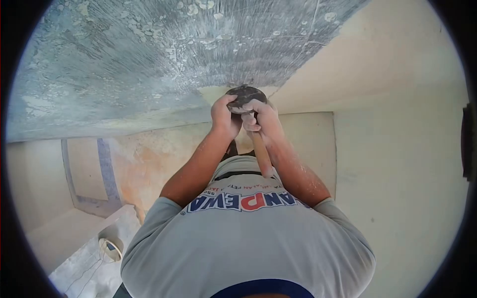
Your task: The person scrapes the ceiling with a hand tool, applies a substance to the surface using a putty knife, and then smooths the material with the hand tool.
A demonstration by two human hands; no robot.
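A dark round object (246, 93) with pale smears lies against the grey, streaked surface (198, 59) at the upper centre. Its left side is gripped by my left hand (224, 115), the thumb resting on the dark face. On its right side is my right hand (263, 116), dusted white, with a thumb over the edge and fingers curled round a pale wooden handle (262, 154). The handle points down towards my shirt. How it joins the round object is hidden by my fingers.
Smooth pale wall (392, 164) stretches along the right. At the lower left, a round container (110, 249) sits on a whitish dusty floor (89, 273), with thin cords near it. A blue-grey strip (106, 169) edges a panel at the left.
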